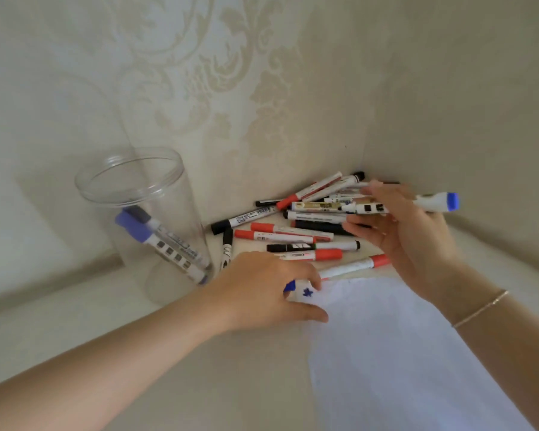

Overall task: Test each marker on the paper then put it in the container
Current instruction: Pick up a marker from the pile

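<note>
A clear plastic container (pixel 137 194) stands at the left with two capped markers (pixel 165 244) leaning inside it. A pile of several red-, black- and blue-capped markers (pixel 293 234) lies in the corner by the wall. My right hand (pixel 414 241) hovers over the pile and grips a white marker with a blue cap (pixel 436 202). My left hand (pixel 262 290) rests on the top-left corner of the white paper (pixel 402 353). A blue scribble (pixel 307 292) shows there. A small blue piece (pixel 289 286) peeks from under its fingers; I cannot tell what it is.
Patterned wallpaper walls (pixel 231 88) meet in a corner right behind the pile. The pale tabletop (pixel 199 384) stretches to the front left. A thin bracelet (pixel 483 307) sits on my right wrist.
</note>
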